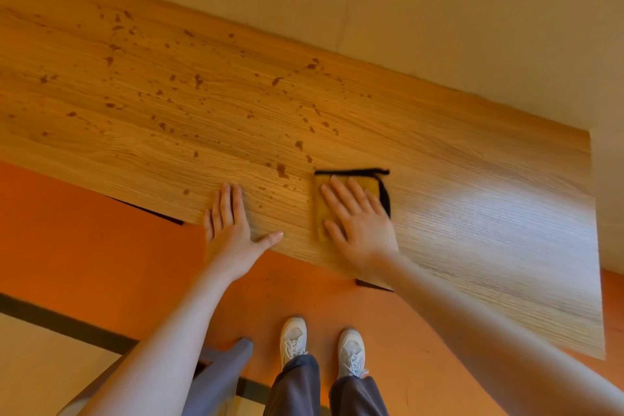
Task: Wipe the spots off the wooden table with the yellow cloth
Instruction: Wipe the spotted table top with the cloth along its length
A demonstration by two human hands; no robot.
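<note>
The cloth [322,213] lies flat under my right hand [358,223], folded into a narrow rectangle whose long axis runs from the near table edge away from me, towards the wall. It is yellow with a black trim along its far edge and down its right side. I can read no label or writing on it. It sits near the front edge of the table [472,213], and only its left strip and far corner show past my hand.

My right hand rests on the cloth palm down, fingers straight and slightly spread, pointing away from me and a little left; nothing is curled around the fabric, the flat palm just presses it to the wood. My right forearm comes in from the lower right, blurred.

To the left of that hand, well apart from the cloth, my left hand [229,226] lies flat on the bare wood at the table's front edge, fingers straight and together, thumb stuck out towards the cloth.

Beyond both hands, brown spots [197,79] are scattered over the wood, the nearest just past the cloth's far left corner. To the right of my right hand the surface shows a pale sheen.

Below my arms are my white shoes [293,338] on an orange floor [84,246].
</note>
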